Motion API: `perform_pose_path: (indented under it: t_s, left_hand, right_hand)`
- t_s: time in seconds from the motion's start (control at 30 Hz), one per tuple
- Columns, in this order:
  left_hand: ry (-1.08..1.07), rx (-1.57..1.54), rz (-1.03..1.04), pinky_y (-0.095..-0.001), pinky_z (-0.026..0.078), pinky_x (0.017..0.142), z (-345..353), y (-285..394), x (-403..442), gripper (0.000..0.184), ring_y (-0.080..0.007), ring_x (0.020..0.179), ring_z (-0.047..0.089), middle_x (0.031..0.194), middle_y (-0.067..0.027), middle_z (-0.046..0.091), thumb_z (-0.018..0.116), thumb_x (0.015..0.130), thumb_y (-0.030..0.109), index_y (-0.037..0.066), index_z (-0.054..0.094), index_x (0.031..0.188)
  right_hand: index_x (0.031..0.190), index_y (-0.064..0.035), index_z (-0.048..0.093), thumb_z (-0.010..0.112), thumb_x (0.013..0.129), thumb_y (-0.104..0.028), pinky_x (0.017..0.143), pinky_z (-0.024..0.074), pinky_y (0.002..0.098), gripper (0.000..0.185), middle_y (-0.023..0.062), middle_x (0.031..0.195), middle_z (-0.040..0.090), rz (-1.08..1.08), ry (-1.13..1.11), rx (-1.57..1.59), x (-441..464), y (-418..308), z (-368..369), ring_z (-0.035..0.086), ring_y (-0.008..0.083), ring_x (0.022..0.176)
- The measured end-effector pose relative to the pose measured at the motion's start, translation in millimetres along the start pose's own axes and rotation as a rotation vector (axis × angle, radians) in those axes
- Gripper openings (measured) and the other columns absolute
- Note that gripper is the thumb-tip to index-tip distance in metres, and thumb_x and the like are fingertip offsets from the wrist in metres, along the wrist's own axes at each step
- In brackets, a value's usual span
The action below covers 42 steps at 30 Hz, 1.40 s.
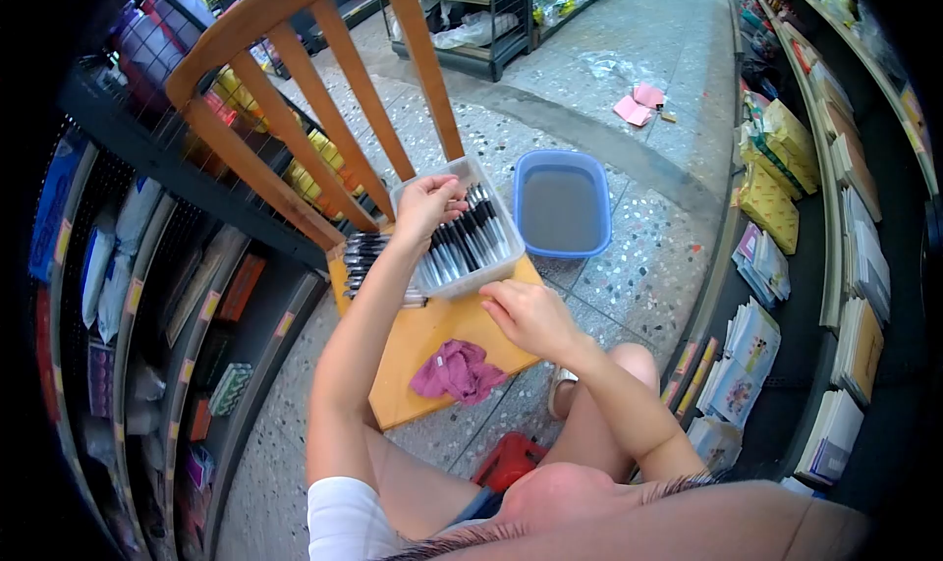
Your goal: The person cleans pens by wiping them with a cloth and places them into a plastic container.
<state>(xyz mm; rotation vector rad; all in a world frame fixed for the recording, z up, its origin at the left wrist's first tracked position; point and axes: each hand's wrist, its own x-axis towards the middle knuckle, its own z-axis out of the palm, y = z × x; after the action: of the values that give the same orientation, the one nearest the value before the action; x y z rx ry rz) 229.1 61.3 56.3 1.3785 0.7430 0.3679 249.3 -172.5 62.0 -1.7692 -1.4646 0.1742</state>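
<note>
A clear plastic box [454,288] stands on the seat of a wooden chair [403,355], with several black-and-clear pens [471,242] inside. My left hand [429,207] is over the box's left part, fingertips pinched together; anything between them is too small to make out. Beside the box's front right corner, my right hand [530,315] has its fingers loosely curled, and no object shows in it. More pens [363,258] are stacked on the seat left of the box, partly behind my left forearm. A crumpled purple cloth [458,371] lies near the seat's front edge.
A blue basin [606,183] of greyish water is on the speckled floor right of the chair. Shelves of goods [157,315] stand on the left, and stocked shelves [835,296] on the right. Something red [509,461] is below the seat; pink paper [640,104] lies farther off.
</note>
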Motion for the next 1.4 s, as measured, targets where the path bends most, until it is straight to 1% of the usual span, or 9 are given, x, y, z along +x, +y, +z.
perform_pose_path:
  t_s: [0.23,0.43,0.53,0.73,0.83,0.87,0.97,1.2,1.4]
  left_hand:
    - [0.109,-0.075,0.115,-0.0191,0.046,0.061,-63.1,20.8,-126.7,0.031,-0.0111,0.074,0.062,0.087,-0.0042,0.061,0.053,0.092,0.025,0.001,0.057,0.111]
    - [0.401,-0.220,0.031,-0.0185,0.043,0.059,-148.8,-55.7,-195.8,0.026,-0.0092,0.072,0.060,0.084,-0.0022,0.061,0.053,0.092,0.024,0.003,0.059,0.106]
    - [0.453,-0.098,-0.078,-0.0199,0.044,0.060,-153.6,-77.2,-211.2,0.024,-0.0105,0.072,0.059,0.083,-0.0019,0.062,0.053,0.091,0.021,0.003,0.059,0.106]
    - [0.257,0.399,0.121,-0.0246,0.047,0.060,-133.7,-110.1,-183.5,0.020,-0.0137,0.070,0.061,0.084,-0.0075,0.065,0.053,0.087,0.010,0.003,0.062,0.104]
    - [0.234,0.758,0.380,-0.0305,0.049,0.062,-117.1,-113.4,-167.7,0.019,-0.0216,0.069,0.062,0.084,-0.0153,0.065,0.053,0.084,0.007,0.001,0.063,0.100]
    - [0.218,0.869,0.438,-0.0356,0.049,0.067,-113.7,-115.1,-161.6,0.020,-0.0312,0.075,0.062,0.088,-0.0207,0.063,0.054,0.081,0.004,0.001,0.063,0.099]
    - [0.284,0.941,0.469,-0.0437,0.049,0.070,-105.9,-124.5,-155.3,0.021,-0.0366,0.079,0.060,0.087,-0.0195,0.062,0.053,0.083,0.010,0.006,0.063,0.100]
    - [0.321,1.033,0.318,-0.0426,0.049,0.073,-92.9,-111.1,-160.6,0.023,-0.0361,0.083,0.061,0.090,-0.0190,0.064,0.054,0.084,0.018,0.006,0.062,0.102]
    - [0.358,1.105,0.294,-0.0456,0.049,0.066,-89.9,-113.4,-158.1,0.019,-0.0355,0.075,0.063,0.081,-0.0167,0.064,0.052,0.087,0.024,0.007,0.060,0.089]
  right_hand:
    - [0.078,-0.0034,0.055,0.055,0.080,-0.015,0.063,0.0479,0.0434,0.012,0.0146,0.075,0.060,-0.094,-0.261,-0.001,-3.6,-16.9,24.2,0.060,0.0341,0.073]
    - [0.076,-0.0024,0.054,0.055,0.079,-0.013,0.063,0.0480,0.0442,0.011,0.0151,0.075,0.060,-0.109,-0.383,-0.058,-8.1,-28.5,48.7,0.060,0.0343,0.072]
    - [0.078,-0.0023,0.056,0.055,0.079,-0.011,0.065,0.0481,0.0433,0.009,0.0146,0.078,0.059,-0.149,-0.321,-0.005,-8.3,-38.7,64.3,0.059,0.0338,0.074]
    - [0.079,-0.0036,0.060,0.058,0.078,-0.013,0.070,0.0477,0.0400,0.010,0.0124,0.079,0.056,-0.254,-0.257,-0.004,-1.5,-48.3,99.3,0.057,0.0310,0.080]
    - [0.078,-0.0047,0.063,0.064,0.074,-0.017,0.074,0.0465,0.0362,0.013,0.0101,0.081,0.057,-0.328,-0.338,-0.129,1.9,-45.5,112.8,0.055,0.0271,0.084]
    - [0.079,-0.0050,0.064,0.066,0.073,-0.019,0.075,0.0460,0.0345,0.015,0.0091,0.083,0.057,-0.366,-0.375,-0.191,3.2,-43.4,115.1,0.055,0.0254,0.085]
    - [0.069,-0.0050,0.062,0.070,0.067,-0.026,0.072,0.0475,0.0378,0.022,0.0107,0.078,0.056,-0.404,-0.335,-0.126,2.0,-48.1,108.4,0.056,0.0288,0.084]
    - [0.091,0.0022,0.057,0.073,0.067,-0.032,0.079,0.0443,0.0376,0.045,0.0171,0.091,0.053,-0.055,-0.183,-0.286,-13.2,-55.5,91.0,0.052,0.0335,0.090]
    - [0.088,0.0049,0.059,0.072,0.065,-0.048,0.073,0.0494,0.0399,0.059,0.0206,0.085,0.057,0.073,-0.300,-0.394,-26.9,-64.7,76.7,0.056,0.0343,0.084]
